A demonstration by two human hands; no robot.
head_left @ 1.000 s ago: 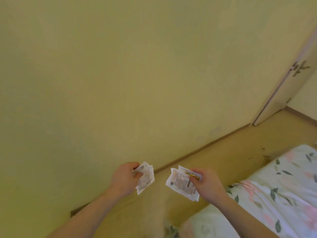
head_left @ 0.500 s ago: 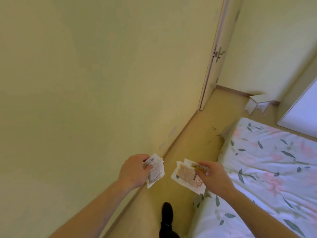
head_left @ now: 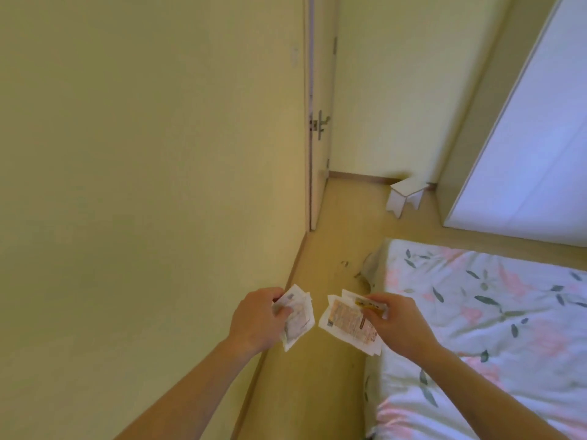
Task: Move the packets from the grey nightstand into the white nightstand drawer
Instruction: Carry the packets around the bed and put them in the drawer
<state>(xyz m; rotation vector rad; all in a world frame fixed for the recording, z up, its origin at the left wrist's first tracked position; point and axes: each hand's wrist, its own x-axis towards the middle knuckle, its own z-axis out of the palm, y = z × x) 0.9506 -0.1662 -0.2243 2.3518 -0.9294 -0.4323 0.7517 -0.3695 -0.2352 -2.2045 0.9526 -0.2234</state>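
My left hand (head_left: 258, 319) grips a small stack of white packets (head_left: 298, 319) held out over the floor by the wall. My right hand (head_left: 397, 325) pinches another bunch of white packets (head_left: 346, 322) with orange print, plus a thin yellow one on top, just left of the bed's edge. Both bunches hang about chest height, a short gap between them. Neither nightstand is in view.
A yellow wall (head_left: 143, 185) runs along my left. A bed with a floral cover (head_left: 492, 312) fills the right. A narrow strip of floor (head_left: 330, 249) leads ahead to a door (head_left: 317, 138), a small white stool (head_left: 406, 195) and a white wardrobe (head_left: 533, 138).
The view has swung right from the bare wall toward the door, stool and wardrobe. Both hands keep the same hold on their packets.
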